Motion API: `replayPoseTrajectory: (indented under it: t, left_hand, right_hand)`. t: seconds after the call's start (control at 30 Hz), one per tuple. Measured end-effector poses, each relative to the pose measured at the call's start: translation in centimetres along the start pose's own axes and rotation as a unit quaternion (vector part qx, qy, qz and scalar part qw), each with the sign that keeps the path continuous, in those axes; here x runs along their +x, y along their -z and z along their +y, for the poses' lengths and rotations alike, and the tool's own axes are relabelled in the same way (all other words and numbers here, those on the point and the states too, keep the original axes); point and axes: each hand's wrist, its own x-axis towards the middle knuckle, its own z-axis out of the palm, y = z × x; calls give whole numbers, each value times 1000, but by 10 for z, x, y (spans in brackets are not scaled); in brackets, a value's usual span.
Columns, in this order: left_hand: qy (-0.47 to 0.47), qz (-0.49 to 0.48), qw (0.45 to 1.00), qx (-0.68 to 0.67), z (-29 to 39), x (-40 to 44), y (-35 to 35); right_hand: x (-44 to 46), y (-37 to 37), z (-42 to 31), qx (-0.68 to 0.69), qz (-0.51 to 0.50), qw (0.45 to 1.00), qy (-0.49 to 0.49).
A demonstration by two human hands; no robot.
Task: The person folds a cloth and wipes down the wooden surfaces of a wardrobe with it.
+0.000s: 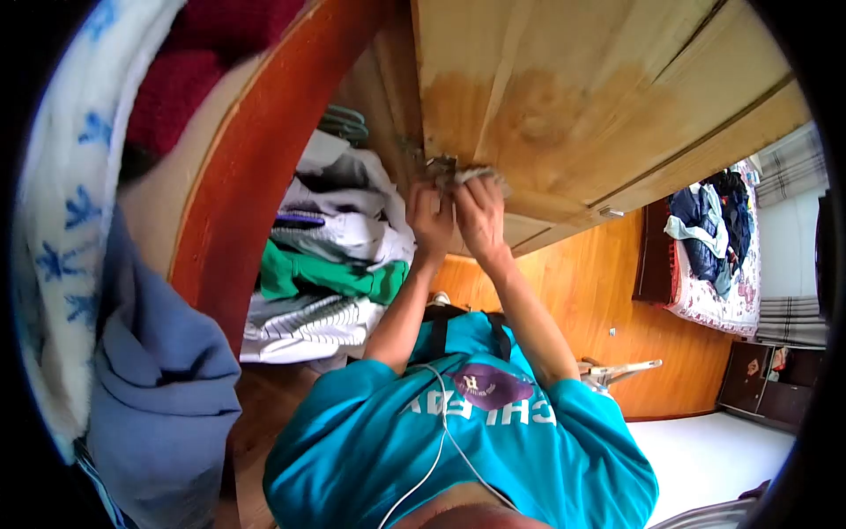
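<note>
My right hand (480,212) presses a crumpled greyish cloth (480,175) against the inner face of a wooden wardrobe door (546,115). Right beside it, my left hand (430,216) has its fingers curled up at the door's edge, by a metal hinge (439,163). What the left fingers hold, if anything, is hidden. The wood around the cloth has darker, damp-looking patches. Left of my hands, a stack of folded clothes (339,238) fills the wardrobe, grey and white with a green piece (330,275) among them.
A reddish wooden panel edge (238,150) stands at left, with blue-grey fabric (163,370) and a white patterned cloth (70,220) beyond it. Green hangers (345,123) show behind the clothes. At right, a bed (718,295) holds piled clothes above a wooden floor (573,291).
</note>
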Motion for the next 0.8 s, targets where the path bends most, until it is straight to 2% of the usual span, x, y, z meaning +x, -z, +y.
replayPoseTrajectory:
  t: [0.07, 0.2, 0.27, 0.33, 0.47, 0.53, 0.57, 0.6, 0.7, 0.8]
  left_hand:
    - [16, -8, 1000, -6, -6, -12, -2]
    - [-15, -14, 1000, 17, 18, 5, 11]
    - [-42, -14, 999, 3, 32, 17, 18]
    - [-68, -3, 998, 6, 57, 38, 24]
    - [-87, 22, 996, -24, 92, 87, 27]
    - [-84, 66, 993, -60, 108, 114, 23]
    - [-120, 72, 989, -37, 108, 128, 19]
    - [-114, 59, 992, -15, 112, 139, 16]
    - [-198, 112, 974, 5, 116, 164, 6]
    - [-175, 144, 974, -27, 124, 185, 5]
  right_hand:
    - [-7, -8, 3, -21, 16, 999, 18]
    - [0, 12, -9, 9, 3, 1000, -22]
    - [7, 27, -23, 20, 63, 996, -57]
    - [22, 44, -32, 38, 87, 994, -48]
    - [68, 68, -40, 7, 146, 989, -11]
    - [93, 71, -37, -16, 194, 980, 38]
    - [105, 73, -36, -16, 186, 982, 39]
    - [118, 76, -37, -16, 190, 981, 47]
    - [150, 79, -39, 12, 236, 964, 122]
    - [173, 89, -42, 4, 251, 959, 131]
